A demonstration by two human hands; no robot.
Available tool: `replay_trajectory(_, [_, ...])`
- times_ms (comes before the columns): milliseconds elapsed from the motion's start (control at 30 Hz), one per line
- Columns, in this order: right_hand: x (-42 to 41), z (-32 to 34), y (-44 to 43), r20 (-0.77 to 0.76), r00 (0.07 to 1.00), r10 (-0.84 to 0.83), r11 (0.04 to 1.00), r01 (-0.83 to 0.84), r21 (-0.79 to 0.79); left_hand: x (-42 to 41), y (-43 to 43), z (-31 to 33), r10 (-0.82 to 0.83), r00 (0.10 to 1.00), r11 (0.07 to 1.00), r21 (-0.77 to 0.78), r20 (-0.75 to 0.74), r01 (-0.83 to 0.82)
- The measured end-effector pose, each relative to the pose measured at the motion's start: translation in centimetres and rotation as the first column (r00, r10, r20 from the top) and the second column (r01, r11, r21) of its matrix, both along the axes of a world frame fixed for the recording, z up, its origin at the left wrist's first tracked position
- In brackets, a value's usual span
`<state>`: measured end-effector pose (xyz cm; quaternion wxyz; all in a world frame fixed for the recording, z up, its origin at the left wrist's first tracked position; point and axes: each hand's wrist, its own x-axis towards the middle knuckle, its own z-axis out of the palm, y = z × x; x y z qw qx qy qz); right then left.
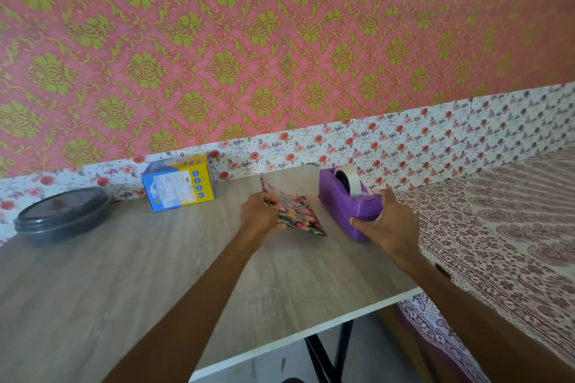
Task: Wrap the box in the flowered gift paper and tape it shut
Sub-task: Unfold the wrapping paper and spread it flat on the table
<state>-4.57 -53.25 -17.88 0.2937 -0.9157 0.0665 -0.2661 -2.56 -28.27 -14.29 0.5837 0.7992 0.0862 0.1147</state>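
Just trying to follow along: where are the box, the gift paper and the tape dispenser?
box [168, 190], head view, its printed front face.
gift paper [300, 211], head view, middle of the folded flowered sheet.
tape dispenser [340, 202], head view, its purple side.

1. The left hand [259, 214] covers the left edge of the folded flowered paper [300, 211].
2. The right hand [389, 222] hides the near end of the tape dispenser [342, 199].
3. Print on the box [179, 185] is too small to read.
4. The table [124, 274] runs off the left and bottom edges.
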Motion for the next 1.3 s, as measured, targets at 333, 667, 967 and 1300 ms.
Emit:
replay_trajectory(333, [-1.3, 0.3, 0.7, -0.138, 0.989, 0.050, 0.998, -0.056, -0.041, -3.0, 4.2, -0.7, -0.046, 0.986, 0.999, 0.031, 0.158, 0.041])
replay_trajectory(667, [-2.2, 6.0, 11.7, 0.113, 0.869, 0.482, 0.739, -0.472, 0.481, -7.0, 7.3, 2.0, -0.131, 0.924, 0.839, 0.537, 0.359, -0.090])
replay_trajectory(967, [-1.5, 6.9, 21.3, 0.081, 0.862, 0.501, 0.502, -0.365, 0.784, -10.3, 13.3, -0.9, -0.372, 0.811, 0.361, 0.875, 0.452, -0.322])
replay_trajectory(1300, [-3.3, 5.6, 25.3, 0.172, 0.774, 0.610, 0.540, -0.564, 0.624, -11.8, 15.5, 2.0, -0.097, 0.923, 0.965, 0.261, 0.373, -0.004])
